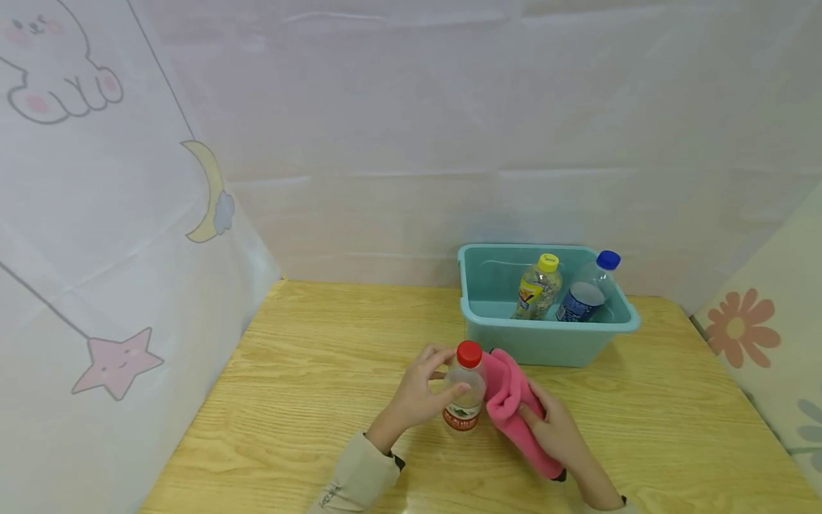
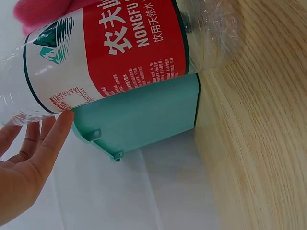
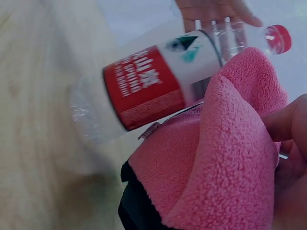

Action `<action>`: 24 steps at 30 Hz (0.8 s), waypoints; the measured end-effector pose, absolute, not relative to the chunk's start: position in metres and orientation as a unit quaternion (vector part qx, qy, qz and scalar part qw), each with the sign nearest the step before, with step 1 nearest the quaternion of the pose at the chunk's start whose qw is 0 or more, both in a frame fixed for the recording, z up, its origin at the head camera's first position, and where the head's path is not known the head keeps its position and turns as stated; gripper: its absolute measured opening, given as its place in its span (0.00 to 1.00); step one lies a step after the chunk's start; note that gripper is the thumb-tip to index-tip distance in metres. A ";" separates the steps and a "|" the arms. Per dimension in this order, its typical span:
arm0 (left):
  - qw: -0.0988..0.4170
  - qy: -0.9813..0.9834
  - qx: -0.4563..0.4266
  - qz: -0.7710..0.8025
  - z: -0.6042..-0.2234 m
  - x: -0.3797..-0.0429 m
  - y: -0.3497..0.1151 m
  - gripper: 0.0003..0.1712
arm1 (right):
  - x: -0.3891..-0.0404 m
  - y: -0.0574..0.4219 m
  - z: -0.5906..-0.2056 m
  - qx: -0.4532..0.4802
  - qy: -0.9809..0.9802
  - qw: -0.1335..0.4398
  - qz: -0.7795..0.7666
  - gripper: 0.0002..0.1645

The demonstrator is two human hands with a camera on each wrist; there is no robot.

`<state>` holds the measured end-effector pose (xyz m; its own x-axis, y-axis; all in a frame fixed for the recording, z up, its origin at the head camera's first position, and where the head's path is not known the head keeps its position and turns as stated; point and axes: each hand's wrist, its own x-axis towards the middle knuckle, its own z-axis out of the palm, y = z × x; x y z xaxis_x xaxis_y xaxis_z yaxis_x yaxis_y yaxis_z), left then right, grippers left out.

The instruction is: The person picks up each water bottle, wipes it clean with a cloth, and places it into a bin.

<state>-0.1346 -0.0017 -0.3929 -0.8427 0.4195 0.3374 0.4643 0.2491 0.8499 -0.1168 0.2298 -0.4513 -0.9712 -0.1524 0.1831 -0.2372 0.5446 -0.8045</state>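
A clear plastic water bottle (image 1: 464, 400) with a red cap and a red-and-white label stands near the middle of the table. My left hand (image 1: 420, 392) holds it around its upper part, thumb in front. In the left wrist view, fingertips touch the bottle (image 2: 139, 48) near its shoulder. A folded pink towel (image 1: 510, 407) with dark edging is gripped by my right hand (image 1: 555, 428) and lies against the bottle's right side. In the right wrist view, the fuzzy towel (image 3: 235, 143) covers part of the bottle. Whether the bottle's base touches the table cannot be told.
Behind the towel, a teal plastic bin (image 1: 526, 343) sits on the wooden table (image 1: 321, 343). Inside it lean a yellow-capped bottle (image 1: 538, 289) and a blue-capped bottle (image 1: 584, 293), both rising above the front rim. A pale printed curtain (image 1: 385, 143) hangs around the table.
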 end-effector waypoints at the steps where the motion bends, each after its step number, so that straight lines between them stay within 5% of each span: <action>1: 0.021 -0.791 -0.280 -0.544 -0.391 -0.134 -0.002 0.23 | -0.117 0.230 -0.448 0.120 -0.876 0.060 0.463 0.27; 9: 0.017 -0.800 -0.275 -0.534 -0.389 -0.133 -0.003 0.27 | -0.119 0.230 -0.430 0.220 -0.834 0.185 0.471 0.30; 24: 0.012 -0.790 -0.265 -0.552 -0.400 -0.137 -0.006 0.23 | -0.125 0.217 -0.414 0.259 -0.796 0.220 0.501 0.30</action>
